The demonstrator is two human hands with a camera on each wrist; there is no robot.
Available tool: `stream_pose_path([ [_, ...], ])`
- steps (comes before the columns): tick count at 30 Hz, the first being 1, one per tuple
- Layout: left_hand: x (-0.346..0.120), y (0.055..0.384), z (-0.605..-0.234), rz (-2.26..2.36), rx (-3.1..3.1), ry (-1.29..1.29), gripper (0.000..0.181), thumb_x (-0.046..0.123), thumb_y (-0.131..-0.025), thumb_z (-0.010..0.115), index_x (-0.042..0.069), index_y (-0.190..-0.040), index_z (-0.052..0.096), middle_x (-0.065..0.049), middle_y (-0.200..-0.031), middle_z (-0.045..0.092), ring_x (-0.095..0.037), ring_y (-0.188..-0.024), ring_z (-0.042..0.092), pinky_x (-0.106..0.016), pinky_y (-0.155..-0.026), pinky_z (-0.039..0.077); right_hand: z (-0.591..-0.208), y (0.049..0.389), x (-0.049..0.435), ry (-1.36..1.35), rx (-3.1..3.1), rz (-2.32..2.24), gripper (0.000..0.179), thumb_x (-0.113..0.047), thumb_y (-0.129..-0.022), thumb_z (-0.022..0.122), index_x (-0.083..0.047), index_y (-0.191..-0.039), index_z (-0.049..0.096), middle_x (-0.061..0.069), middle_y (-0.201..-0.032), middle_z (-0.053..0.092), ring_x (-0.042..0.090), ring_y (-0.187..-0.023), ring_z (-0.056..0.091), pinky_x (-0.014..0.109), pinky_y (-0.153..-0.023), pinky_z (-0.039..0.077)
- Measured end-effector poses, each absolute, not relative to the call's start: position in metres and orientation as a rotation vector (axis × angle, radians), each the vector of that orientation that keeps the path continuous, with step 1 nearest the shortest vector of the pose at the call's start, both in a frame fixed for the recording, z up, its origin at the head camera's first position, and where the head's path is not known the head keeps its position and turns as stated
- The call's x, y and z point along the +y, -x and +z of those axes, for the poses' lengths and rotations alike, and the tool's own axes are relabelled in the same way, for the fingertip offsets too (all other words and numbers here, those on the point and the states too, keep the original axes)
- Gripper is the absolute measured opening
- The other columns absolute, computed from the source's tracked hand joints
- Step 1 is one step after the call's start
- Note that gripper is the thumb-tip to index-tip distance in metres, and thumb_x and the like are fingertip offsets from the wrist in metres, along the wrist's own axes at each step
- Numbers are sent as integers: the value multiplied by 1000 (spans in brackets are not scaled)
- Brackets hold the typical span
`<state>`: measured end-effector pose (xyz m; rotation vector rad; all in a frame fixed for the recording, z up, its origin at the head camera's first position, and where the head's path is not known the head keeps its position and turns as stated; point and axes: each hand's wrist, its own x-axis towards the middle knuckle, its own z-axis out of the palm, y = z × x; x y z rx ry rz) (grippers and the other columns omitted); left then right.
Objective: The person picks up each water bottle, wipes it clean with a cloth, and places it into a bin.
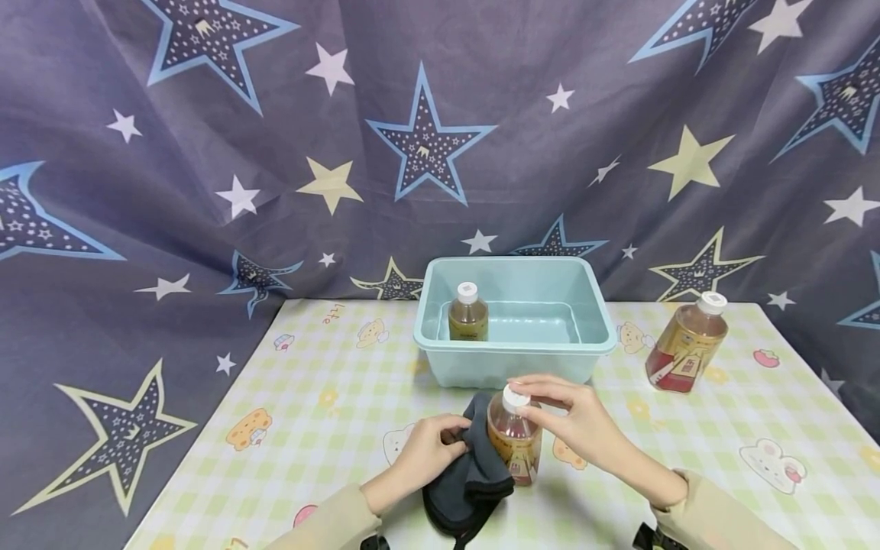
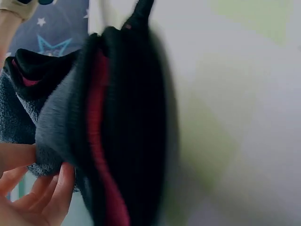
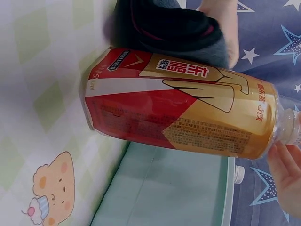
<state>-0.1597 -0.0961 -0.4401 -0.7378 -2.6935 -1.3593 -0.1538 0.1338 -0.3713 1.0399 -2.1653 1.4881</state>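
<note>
My right hand (image 1: 580,420) holds a drink bottle (image 1: 519,451) by its white cap, with thumb and fingers around the top. The bottle stands upright on the table, and its red and gold label faces the right wrist camera. My left hand (image 1: 421,458) pinches a dark grey cloth (image 1: 459,481) with black edging, bunched against the bottle's left side. In the left wrist view, red lining (image 2: 96,113) shows between the cloth's folds, and the bottle is hidden there.
Behind my hands stands a light blue plastic basin (image 1: 516,365), with a capped bottle (image 1: 469,317) inside at its left. Another red and gold bottle (image 1: 687,344) stands tilted-looking at the back right. A checked tablecloth (image 1: 330,451) covers the table; a starry curtain (image 1: 522,176) hangs behind.
</note>
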Motion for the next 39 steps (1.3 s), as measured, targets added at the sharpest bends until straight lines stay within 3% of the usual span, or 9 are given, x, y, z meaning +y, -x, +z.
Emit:
stream_pose_path([
  [20,-94,156,-407,-1526,-2531,657,25,-1,-74,65,7,-98,67,-3,-79,61,-14,-69,55,-21,-58,45,-372,156,133,-1076,-2122,1521,30,5,-74,65,-1,-103,65,15,-104,61,9,-97,57,19,-78,46],
  [39,-89,159,-423,-1353,-2574,748,19,-7,-70,62,9,-81,63,-2,-73,59,-9,-66,53,-26,-61,46,-372,154,135,-1034,-2165,1514,29,2,-75,65,-2,-103,65,12,-105,62,9,-97,57,21,-78,46],
])
